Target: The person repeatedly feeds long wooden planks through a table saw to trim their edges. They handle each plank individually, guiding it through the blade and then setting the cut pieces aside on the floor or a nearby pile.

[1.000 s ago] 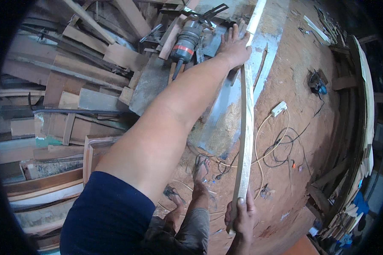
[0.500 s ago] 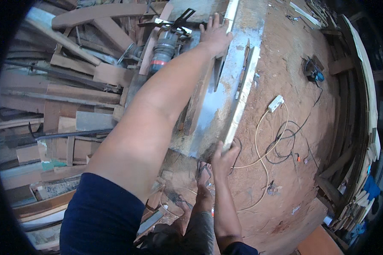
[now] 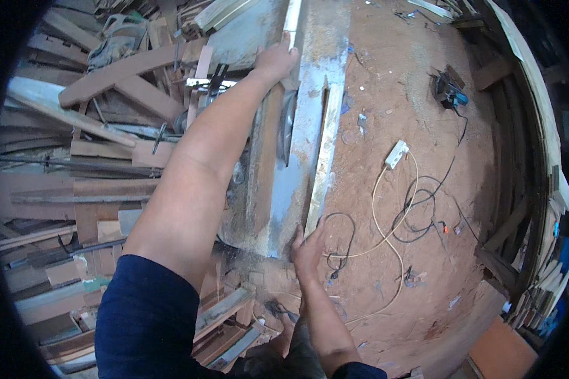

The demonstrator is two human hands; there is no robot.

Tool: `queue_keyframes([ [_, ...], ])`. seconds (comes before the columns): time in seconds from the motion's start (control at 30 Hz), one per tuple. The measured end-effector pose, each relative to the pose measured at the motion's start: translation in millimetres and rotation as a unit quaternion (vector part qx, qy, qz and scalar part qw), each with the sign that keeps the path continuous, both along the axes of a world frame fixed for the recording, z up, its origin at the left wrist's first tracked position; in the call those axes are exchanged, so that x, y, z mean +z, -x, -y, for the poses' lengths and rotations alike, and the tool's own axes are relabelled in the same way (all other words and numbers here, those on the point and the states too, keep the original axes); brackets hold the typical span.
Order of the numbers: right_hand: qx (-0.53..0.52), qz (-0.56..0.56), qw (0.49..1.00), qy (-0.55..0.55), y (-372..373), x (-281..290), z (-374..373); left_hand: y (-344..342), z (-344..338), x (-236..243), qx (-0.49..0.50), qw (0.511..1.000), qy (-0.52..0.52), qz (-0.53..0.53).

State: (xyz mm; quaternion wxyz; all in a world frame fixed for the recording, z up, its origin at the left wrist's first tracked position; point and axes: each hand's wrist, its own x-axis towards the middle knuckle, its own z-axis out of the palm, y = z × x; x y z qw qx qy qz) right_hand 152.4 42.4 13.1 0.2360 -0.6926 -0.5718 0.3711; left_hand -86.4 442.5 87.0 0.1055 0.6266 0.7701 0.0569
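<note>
Wooden batten [image 3: 323, 161], pale, sawn: located 1 to 5 o'clock, along the right edge of the grey workbench [image 3: 292, 202]. Probably light, stiff, splintery; best held near the ends.
Right hand [image 3: 308, 247], 5 o'clock: gripping near end.
Left hand [image 3: 275, 63], 12 o'clock: beside a second batten [image 3: 291, 18]; grip cannot be told.
Writing: none legible.

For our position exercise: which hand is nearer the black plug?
Right. In the picture, the right hand is up-left of the black plug; the left hand, much farther up.
</note>
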Motion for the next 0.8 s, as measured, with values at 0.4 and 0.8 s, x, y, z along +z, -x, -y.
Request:
queue_keyframes([
  [0.4, -0.001, -0.043, 0.997, 0.071, 8, 20, 12, 56, 31, 121, -0.037, 0.966, -0.054, 0.249],
  [0.8, -0.083, -0.592, 0.8, 0.06, -27, 236, 47, -112, 522, 290, -0.082, 0.942, -0.032, 0.324],
])
